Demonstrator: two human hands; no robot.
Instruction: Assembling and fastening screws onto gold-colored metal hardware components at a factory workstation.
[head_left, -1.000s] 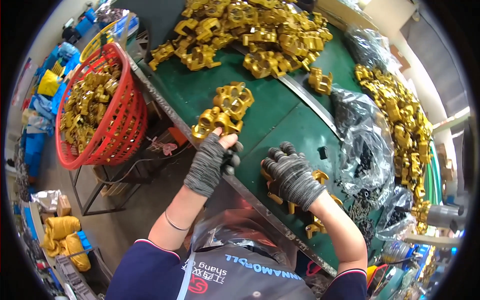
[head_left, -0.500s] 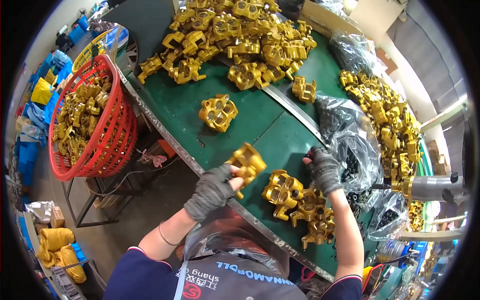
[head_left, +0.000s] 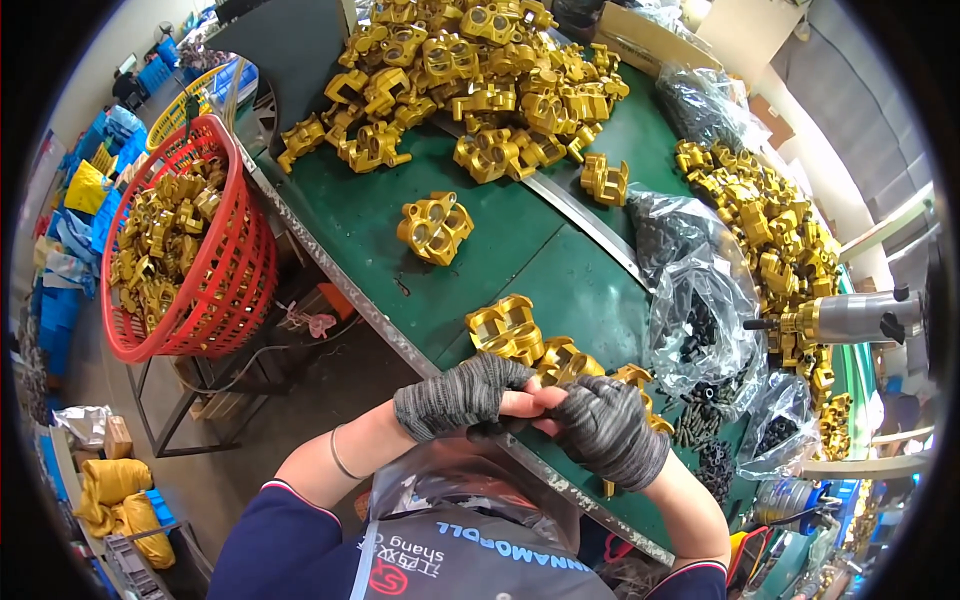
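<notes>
Both hands wear grey knitted fingerless gloves and meet over the near edge of the green table. My left hand [head_left: 462, 397] and my right hand [head_left: 612, 428] have thumbs and fingers pinched together, tip against tip. Whatever sits between the fingertips is hidden or too small to name. Just beyond them lies a gold metal casting [head_left: 504, 328], shaped like a brake caliper body. More gold castings [head_left: 568, 362] lie behind my right hand, which partly covers them. Another casting [head_left: 435, 228] rests alone farther up the table.
A large heap of gold castings [head_left: 480, 85] covers the far table. More castings [head_left: 775, 225] line the right side. Clear plastic bags [head_left: 700, 310] of small black parts and loose black pieces [head_left: 712, 465] lie at right, near a grey cylindrical machine [head_left: 868, 318]. At left stands a filled red basket [head_left: 255, 285].
My left hand has let go of the gold casting, now on the table beside the others. My right hand has come down and left from the bags to meet my left hand.
</notes>
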